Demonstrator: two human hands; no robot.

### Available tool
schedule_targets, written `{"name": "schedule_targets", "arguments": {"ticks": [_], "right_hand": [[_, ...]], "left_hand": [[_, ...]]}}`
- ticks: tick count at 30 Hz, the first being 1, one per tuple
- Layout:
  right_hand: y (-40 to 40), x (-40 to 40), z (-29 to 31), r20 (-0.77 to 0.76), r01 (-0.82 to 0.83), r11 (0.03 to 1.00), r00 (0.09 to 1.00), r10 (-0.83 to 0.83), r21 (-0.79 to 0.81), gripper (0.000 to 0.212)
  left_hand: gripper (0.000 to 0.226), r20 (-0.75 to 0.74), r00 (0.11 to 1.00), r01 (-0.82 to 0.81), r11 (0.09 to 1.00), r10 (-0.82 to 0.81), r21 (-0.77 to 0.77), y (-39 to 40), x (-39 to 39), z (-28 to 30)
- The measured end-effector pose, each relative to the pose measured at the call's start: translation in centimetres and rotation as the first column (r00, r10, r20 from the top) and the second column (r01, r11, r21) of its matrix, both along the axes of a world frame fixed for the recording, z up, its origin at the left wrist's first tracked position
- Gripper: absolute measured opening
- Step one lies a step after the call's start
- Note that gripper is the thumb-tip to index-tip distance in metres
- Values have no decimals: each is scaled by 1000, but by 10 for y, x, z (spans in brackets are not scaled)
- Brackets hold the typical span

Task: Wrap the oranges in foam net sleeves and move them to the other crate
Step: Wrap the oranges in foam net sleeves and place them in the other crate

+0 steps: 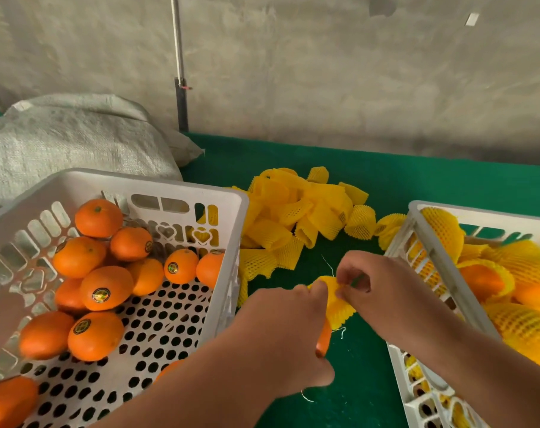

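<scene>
Fingers [319,291] of the left hand [288,332] and right hand [366,281] pinch one foam sleeve [339,307] over a held orange [324,339], between both crates. Uneven stretching risks tearing the sleeve or the orange being dropped short of the right crate [429,242].

Bright orange oranges [106,287] with dark round stickers in white perforated crate [182,183] at nine o'clock. Yellow mesh-patterned foam sleeves [296,217] on green table cover [416,180] at twelve.
</scene>
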State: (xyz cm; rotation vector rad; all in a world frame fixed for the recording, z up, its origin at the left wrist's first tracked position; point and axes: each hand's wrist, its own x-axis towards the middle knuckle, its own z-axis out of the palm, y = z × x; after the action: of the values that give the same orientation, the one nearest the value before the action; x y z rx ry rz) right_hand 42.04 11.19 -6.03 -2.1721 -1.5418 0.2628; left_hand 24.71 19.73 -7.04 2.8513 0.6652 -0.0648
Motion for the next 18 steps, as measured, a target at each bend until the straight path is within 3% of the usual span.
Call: {"name": "schedule_targets", "arguments": {"ticks": [4,7,14,18], "right_hand": [[2,8,-7,-17,-42,998,999,43,56,21],[1,9,-12,-48,-56,997,997,58,57,21],[1,11,-13,-14,-50,995,999,51,81,30],[0,12,-7,80,-53,996,996,48,68,34]], "left_hand": [[99,186,982,0,1000,4,-21,-4,3,-1],[105,180,984,1,1000,-7,31,-4,2,-3],[71,84,996,-43,999,41,28,-2,0,-2],[70,41,999,-38,998,35,55,0,-2,-3]]}}
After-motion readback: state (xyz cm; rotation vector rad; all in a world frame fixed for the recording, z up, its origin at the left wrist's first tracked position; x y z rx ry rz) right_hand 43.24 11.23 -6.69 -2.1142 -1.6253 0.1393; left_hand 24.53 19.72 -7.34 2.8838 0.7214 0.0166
